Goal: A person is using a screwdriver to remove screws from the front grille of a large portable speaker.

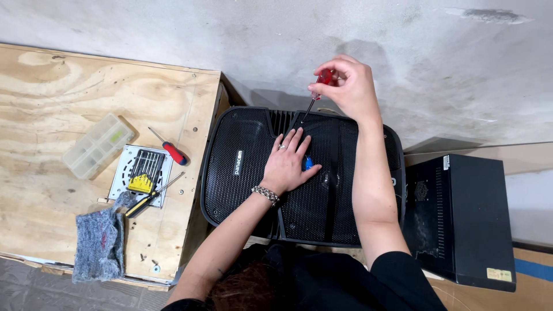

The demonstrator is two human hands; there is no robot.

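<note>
A black speaker [242,167] with a mesh grille lies face up on the concrete floor. My left hand [287,164] rests flat on the grille near its middle, fingers spread, beside a small blue part [309,163]. My right hand [348,86] is above the speaker's far edge, closed around the red handle of a screwdriver [324,78]. Its thin shaft slants down toward the slotted top of the speaker, near my left fingertips.
A plywood platform [52,92] lies to the left with a clear plastic parts box [97,145], a red-handled screwdriver [173,152], a tray of bits [144,168], a yellow-black screwdriver [147,197] and a grey cloth [99,242]. A black computer case [466,213] stands at the right.
</note>
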